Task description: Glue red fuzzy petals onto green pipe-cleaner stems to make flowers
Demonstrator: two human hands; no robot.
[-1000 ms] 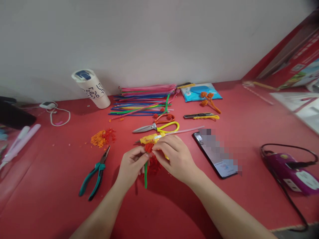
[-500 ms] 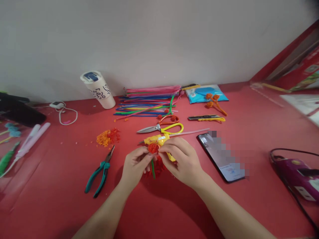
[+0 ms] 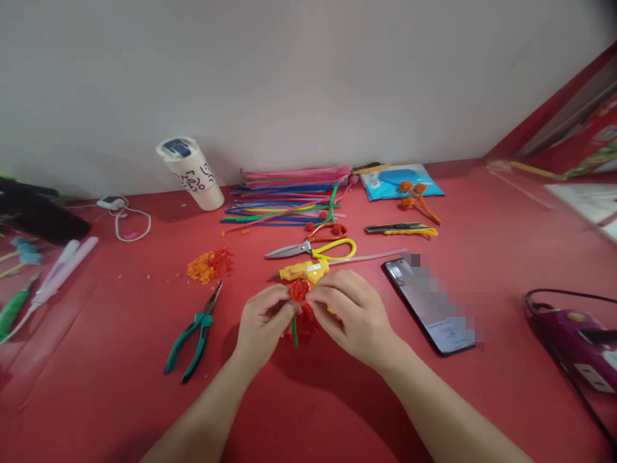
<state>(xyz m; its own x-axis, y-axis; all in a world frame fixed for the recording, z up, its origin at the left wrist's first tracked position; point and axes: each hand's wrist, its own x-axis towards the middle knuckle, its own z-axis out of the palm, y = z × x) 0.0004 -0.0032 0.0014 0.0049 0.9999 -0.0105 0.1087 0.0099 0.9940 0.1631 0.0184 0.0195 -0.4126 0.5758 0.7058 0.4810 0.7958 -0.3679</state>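
Observation:
My left hand (image 3: 263, 325) and my right hand (image 3: 354, 315) meet over the middle of the red table (image 3: 337, 399). Both pinch a small red pipe-cleaner flower (image 3: 299, 290) on a green stem (image 3: 294, 331). The left fingers grip the stem just under the red head. The right fingertips press on the head's right side. More red fuzz (image 3: 308, 325) lies under the hands. A yellow glue gun (image 3: 301, 271) lies just beyond my fingers.
Teal pliers (image 3: 193, 334) lie left of my hands. Scissors (image 3: 313, 247), a pile of coloured pipe cleaners (image 3: 284, 199), orange-red trimmings (image 3: 209, 265) and a white cup (image 3: 190, 170) sit farther back. A phone (image 3: 429, 305) and a purple device (image 3: 578, 341) lie to the right.
The view shifted, so everything slid a little right in frame. The green stem tilted and now shows shorter below my left hand. Both hands stay pinched on the flower.

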